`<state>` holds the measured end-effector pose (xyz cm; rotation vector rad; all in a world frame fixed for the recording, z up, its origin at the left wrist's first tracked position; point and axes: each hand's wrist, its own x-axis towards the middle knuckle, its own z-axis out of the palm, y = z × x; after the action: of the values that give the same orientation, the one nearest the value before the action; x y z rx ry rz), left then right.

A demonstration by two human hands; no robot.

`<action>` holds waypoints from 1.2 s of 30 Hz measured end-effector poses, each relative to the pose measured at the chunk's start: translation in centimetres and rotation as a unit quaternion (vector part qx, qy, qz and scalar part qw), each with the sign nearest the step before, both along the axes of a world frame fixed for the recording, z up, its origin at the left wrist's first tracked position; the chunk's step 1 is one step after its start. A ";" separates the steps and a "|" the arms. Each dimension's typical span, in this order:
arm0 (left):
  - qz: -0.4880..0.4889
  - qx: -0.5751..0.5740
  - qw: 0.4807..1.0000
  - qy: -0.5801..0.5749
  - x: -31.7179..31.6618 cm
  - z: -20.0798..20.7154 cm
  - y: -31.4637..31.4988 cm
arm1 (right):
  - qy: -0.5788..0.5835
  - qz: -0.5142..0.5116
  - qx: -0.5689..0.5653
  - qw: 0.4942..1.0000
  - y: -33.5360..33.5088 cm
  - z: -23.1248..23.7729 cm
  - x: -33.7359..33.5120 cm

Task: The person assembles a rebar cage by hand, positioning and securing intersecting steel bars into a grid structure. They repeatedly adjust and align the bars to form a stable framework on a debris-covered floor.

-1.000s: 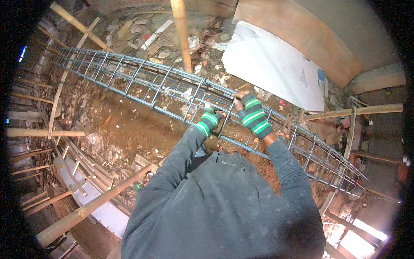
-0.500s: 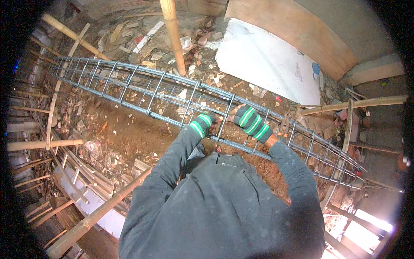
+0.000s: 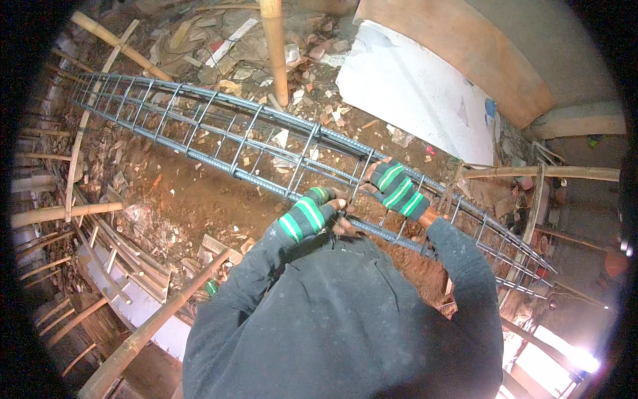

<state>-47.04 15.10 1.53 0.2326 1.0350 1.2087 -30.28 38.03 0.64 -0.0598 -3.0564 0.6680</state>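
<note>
A long rebar cage (image 3: 234, 171) of grey ribbed bars and rectangular hoops ran slantwise across the view, from the upper left to the lower right, in front of the person's body. Both hands were at its middle, close together. The left hand (image 3: 307, 214), in a dark fingerless glove with green and pale stripes, was at the near lower bar, its fingers bent round the bar beside the foot of a hoop. The right hand (image 3: 397, 187), gloved alike, lay over the cage, with its fingers bent beside the upper part of that hoop; the knuckles hid their tips, so whether they were pinching the steel could not be told.

Beneath the cage lay brown soil (image 3: 176, 193) strewn with pale chips. Beyond it an upright bamboo pole (image 3: 274, 56) stood near a heap of rubble, and to the right of that lay a white sheet (image 3: 412, 93) beside a curved-looking brown board (image 3: 475, 63). Another bamboo pole (image 3: 156, 319) slanted up from the lower left, next to the person's dark jacket (image 3: 345, 319). A bright patch of light showed at the lower right.
</note>
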 end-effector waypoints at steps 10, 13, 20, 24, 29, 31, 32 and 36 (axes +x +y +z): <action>-0.083 0.223 0.856 0.458 -3.6 1.8 8.0 | 0.202 -0.137 0.114 0.963 -4.1 -3.2 0.4; -0.121 0.248 0.755 0.595 -3.5 1.9 13.0 | 0.196 -0.097 0.251 0.943 -4.6 -3.4 0.8; -0.370 0.162 0.604 0.687 1.6 1.3 22.1 | 0.117 -0.146 0.159 0.969 -6.2 -2.1 0.2; -0.420 0.156 0.639 0.625 1.9 1.5 22.4 | 0.028 -0.133 0.147 0.980 -6.3 -0.8 0.1; -0.213 0.184 0.845 0.455 -0.7 2.6 19.5 | -0.007 -0.172 0.114 0.978 -6.4 -0.4 -0.6; -0.137 0.193 0.900 0.367 -2.9 2.1 17.9 | -0.008 -0.245 0.074 0.967 -7.0 -0.5 -1.1; -0.099 0.185 0.894 0.396 -3.9 1.6 16.9 | -0.031 -0.287 0.050 0.956 -7.3 -0.5 -1.4; 0.069 0.178 0.889 0.415 -6.9 -0.8 12.4 | 0.027 -0.463 -0.180 0.868 -8.6 -0.6 -2.6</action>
<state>-53.97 27.49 0.69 1.0508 1.5687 1.4588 -32.86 29.47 0.08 -1.3494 -2.3278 1.0444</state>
